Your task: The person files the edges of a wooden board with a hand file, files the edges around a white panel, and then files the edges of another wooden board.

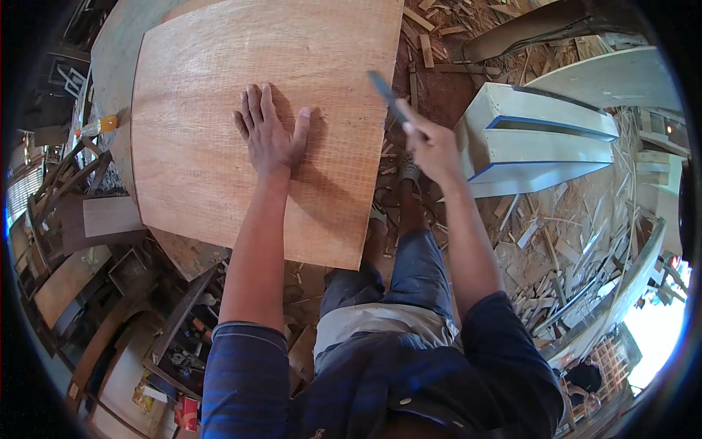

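Observation:
My left hand (273,139) lies flat on a large plywood sheet (197,146), palm down, with its fingers spread and nothing held. The sheet has a light brown grain and rests on a bench or another board. My right hand (433,151), slightly blurred, is closed around one end of a narrow, flat, dark file-like tool (384,91). The tool points up and to the left, its far end over the sheet's right edge. Whether it touches the wood I cannot tell.
White box-like panels (541,154) with blue edging stand at the right. Wood scraps (526,234) and shavings cover the floor. A yellow-handled item (102,124) lies left of the sheet. Curved boards (110,329) are stacked at lower left. Another person (583,379) is at far lower right.

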Tool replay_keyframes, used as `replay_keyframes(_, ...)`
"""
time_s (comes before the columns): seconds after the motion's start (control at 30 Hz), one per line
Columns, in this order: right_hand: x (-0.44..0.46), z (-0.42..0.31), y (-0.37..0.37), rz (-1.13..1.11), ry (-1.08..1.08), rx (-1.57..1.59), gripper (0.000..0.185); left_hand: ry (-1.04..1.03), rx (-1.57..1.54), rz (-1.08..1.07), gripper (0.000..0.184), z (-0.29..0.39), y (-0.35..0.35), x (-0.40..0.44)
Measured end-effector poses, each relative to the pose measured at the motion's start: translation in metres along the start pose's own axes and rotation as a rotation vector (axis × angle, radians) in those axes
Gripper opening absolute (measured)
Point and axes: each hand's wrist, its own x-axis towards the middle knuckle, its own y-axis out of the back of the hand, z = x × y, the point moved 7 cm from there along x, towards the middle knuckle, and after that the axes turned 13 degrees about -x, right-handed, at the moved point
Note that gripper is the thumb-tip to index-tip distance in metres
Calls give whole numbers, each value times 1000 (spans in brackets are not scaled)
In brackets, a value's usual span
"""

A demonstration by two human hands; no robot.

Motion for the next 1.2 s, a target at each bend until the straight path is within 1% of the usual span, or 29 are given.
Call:
replay_keyframes(0.07,-4,9,-5,89,74,11,49,21,-10,-16,98,-3,0,1)
replay_keyframes(0.13,-13,-9,-34,192,288,12,49,29,-25,-34,100,0,-3,-3)
replay_keyframes(0.17,-3,-2,-50,170,343,-88,50,29,-33,-32,100,0,-2,-3)
replay_keyframes(0.27,-7,-22,-32,-73,142,1,50,25,-22,-28,99,0,-1,0)
replay_keyframes(0.33,-15,4,-5,59,83,23,49,29,-22,-17,99,-3,-2,2)
replay_keyframes(0.4,-20,17,-13,155,166,11,48,30,-29,-11,99,-5,-2,-1)
replay_keyframes(0.43,-27,6,-32,196,275,-15,48,27,-30,-16,99,-5,-3,-4)
replay_keyframes(0.47,-28,8,-42,152,259,-34,48,23,-34,-13,98,-4,-3,-3)
replay_keyframes(0.53,-31,-16,-51,64,228,-74,49,19,-31,-5,98,-2,-2,-2)
replay_keyframes(0.57,-30,-17,-46,-43,108,-53,50,16,-25,-7,98,-3,-2,-1)
replay_keyframes(0.63,-33,-1,-35,17,119,58,48,5,-25,4,96,-3,-1,-1)
replay_keyframes(0.7,-36,23,-24,91,107,41,46,-10,-34,31,93,-2,0,-2)
replay_keyframes(0.77,-46,26,-47,135,232,-18,43,-8,-34,21,93,-4,0,-5)
replay_keyframes(0.8,-49,12,-67,147,376,-74,41,-15,-39,23,93,-2,-1,-3)
replay_keyframes(0.83,-46,-6,-66,52,325,-143,41,-3,-34,8,94,-1,-2,-2)
replay_keyframes(0.9,-46,-15,-55,-14,240,-95,43,23,-17,-21,97,-3,-1,-1)
replay_keyframes(0.97,-47,6,-42,33,169,131,44,22,-24,-14,96,-4,-2,1)
replay_keyframes(1.03,-55,18,-42,102,174,110,38,29,-20,-22,96,-8,0,-5)
replay_keyframes(1.1,-60,27,-62,139,274,-25,41,18,-23,-22,95,-4,-2,-3)
replay_keyframes(1.2,-60,-27,-63,-56,259,-143,43,20,-16,-25,95,-4,-1,-2)
